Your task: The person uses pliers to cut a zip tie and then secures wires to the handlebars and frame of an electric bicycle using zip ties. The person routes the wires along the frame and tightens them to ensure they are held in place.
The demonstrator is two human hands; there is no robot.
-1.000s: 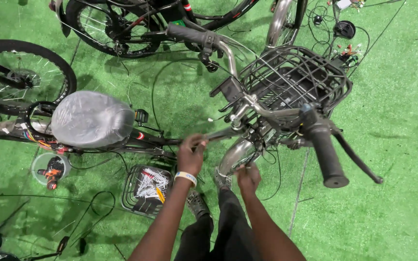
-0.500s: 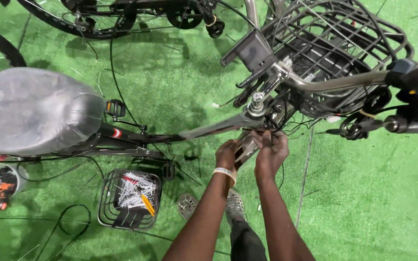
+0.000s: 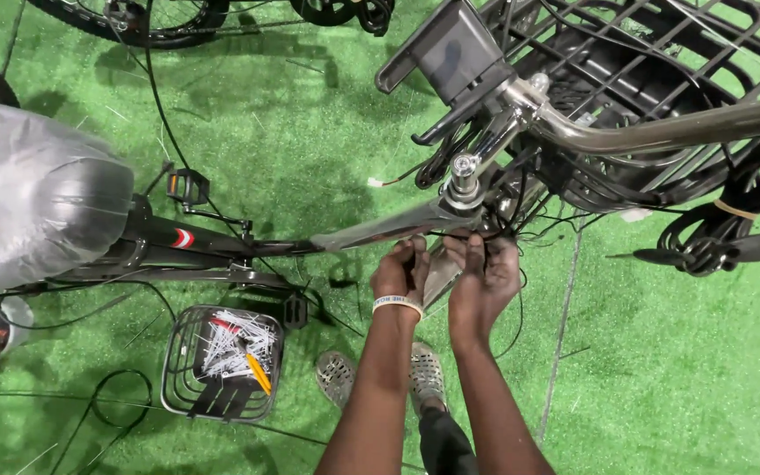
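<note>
Head view, left hand (image 3: 402,274) and right hand (image 3: 483,274) both closed on black cables (image 3: 485,230) under silver bike frame (image 3: 380,233)

Both hands at the bicycle's head tube, down among the black cables.

The left hand (image 3: 402,274), with a white wristband (image 3: 396,304), and the right hand (image 3: 484,280) press close together on the silver frame (image 3: 380,230) under the handlebar stem (image 3: 464,171). A wire basket (image 3: 219,362) of white zip ties sits on green turf (image 3: 310,114), near the plastic-wrapped saddle (image 3: 32,207).
</note>
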